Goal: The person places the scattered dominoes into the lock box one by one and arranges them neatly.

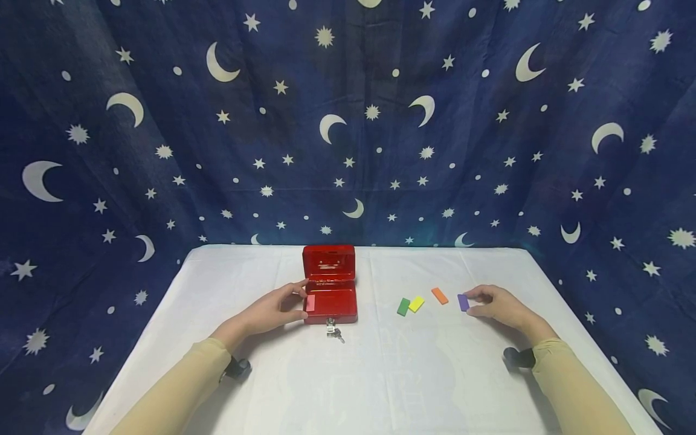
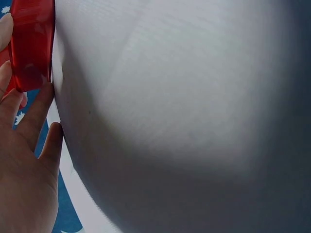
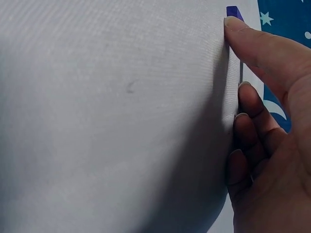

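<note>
A red metal cash box (image 1: 342,302) stands with its lid (image 1: 328,261) raised at the back. Inside, a pink rectangular block (image 1: 310,302) lies along the left wall. My left hand (image 1: 272,311) touches the left side of the box, thumb towards the front and fingers spread along the side. In the left wrist view, extended fingers (image 2: 36,116) reach the red wall. My right hand (image 1: 500,307) pinches a purple rectangular block (image 1: 463,302) at its right end, at the table. The right wrist view shows the thumb against it, the other fingers loosely bent; the index finger is hidden.
Green (image 1: 403,306), yellow (image 1: 416,304) and orange blocks (image 1: 440,295) lie flat between box and right hand. Small keys (image 1: 338,334) hang at the front lock of the box. A white cloth (image 1: 380,374) covers the table; a dark-blue star curtain (image 1: 380,157) stands behind it.
</note>
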